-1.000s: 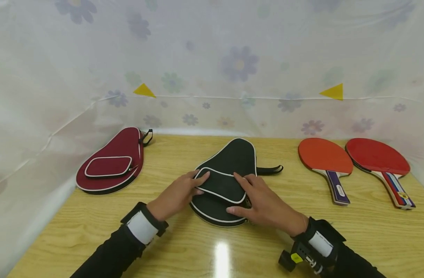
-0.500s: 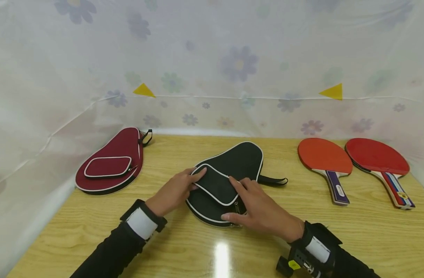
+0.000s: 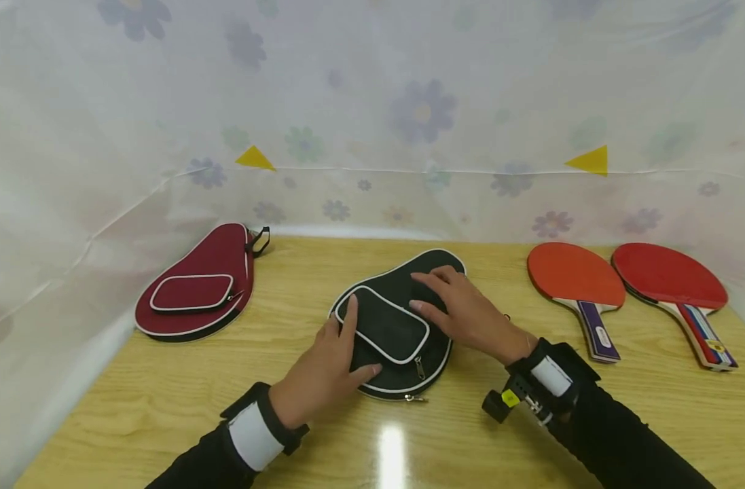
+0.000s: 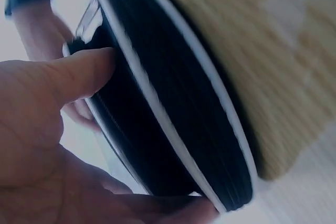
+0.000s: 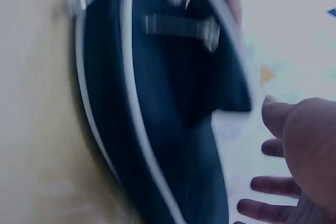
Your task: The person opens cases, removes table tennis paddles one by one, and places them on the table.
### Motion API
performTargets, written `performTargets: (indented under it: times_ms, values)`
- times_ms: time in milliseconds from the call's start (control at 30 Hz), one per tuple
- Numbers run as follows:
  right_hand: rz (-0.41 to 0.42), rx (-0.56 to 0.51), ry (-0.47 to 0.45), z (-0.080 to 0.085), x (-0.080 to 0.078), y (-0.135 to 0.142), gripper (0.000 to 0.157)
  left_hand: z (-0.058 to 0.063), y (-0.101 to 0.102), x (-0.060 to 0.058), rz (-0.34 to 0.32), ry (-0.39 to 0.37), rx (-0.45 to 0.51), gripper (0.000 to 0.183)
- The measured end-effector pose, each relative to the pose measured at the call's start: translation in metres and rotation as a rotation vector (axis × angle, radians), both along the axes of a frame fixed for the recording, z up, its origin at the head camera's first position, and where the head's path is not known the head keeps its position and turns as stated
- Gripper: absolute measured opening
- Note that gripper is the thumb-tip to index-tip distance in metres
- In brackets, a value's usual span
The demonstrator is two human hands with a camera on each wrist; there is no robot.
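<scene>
A black table tennis paddle case [image 3: 393,375] with white piping lies on the table, its narrow end pointing back and right. On its front is a zipped pocket [image 3: 386,324]. My left hand [image 3: 322,370] rests at the case's left side, index finger straight along the pocket's edge. In the left wrist view its thumb [image 4: 86,74] touches the case near the pocket's lower edge. My right hand [image 3: 470,312] is over the case's upper right with fingers loosely bent. The right wrist view has these fingers [image 5: 278,184] spread apart from the case, holding nothing.
A dark red paddle case [image 3: 225,261] with a black strap lies at the left. An orange-faced paddle [image 3: 574,272] and a red-faced paddle [image 3: 668,272] lie at the right. Behind the table [image 3: 500,435] hangs a flowered sheet [image 3: 372,88].
The black case has turned slightly clockwise. My right hand has lifted off the pocket's right side and moved up over the case; my left hand has shifted right along the pocket's left edge.
</scene>
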State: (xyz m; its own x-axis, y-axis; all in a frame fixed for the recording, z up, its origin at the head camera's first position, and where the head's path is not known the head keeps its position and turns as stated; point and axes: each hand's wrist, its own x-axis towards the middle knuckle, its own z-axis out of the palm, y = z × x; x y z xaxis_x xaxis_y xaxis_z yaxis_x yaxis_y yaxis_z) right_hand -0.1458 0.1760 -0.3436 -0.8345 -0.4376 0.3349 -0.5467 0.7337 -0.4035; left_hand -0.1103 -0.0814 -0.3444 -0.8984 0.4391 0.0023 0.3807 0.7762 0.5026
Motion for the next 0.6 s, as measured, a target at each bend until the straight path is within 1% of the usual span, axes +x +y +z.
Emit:
performTargets:
  times_ms: [100,167,300,367,600]
  values:
    - [-0.018,0.047,0.0,-0.004,-0.015,0.004,0.055,-0.002,0.006,0.009,0.013,0.048,-0.056,0.104]
    - [-0.031,0.094,-0.026,-0.007,-0.022,0.004,0.058,-0.005,0.008,0.011,0.012,0.073,-0.069,0.105]
    - [-0.038,0.173,-0.058,-0.013,-0.031,0.002,0.062,-0.006,0.01,0.012,0.019,0.075,-0.078,0.108]
    - [-0.038,0.205,-0.059,-0.014,-0.035,0.001,0.064,-0.006,0.01,0.012,0.02,0.073,-0.081,0.111]
    - [-0.036,0.261,-0.053,-0.017,-0.041,-0.001,0.066,-0.003,0.009,0.009,0.033,0.032,-0.087,0.115]
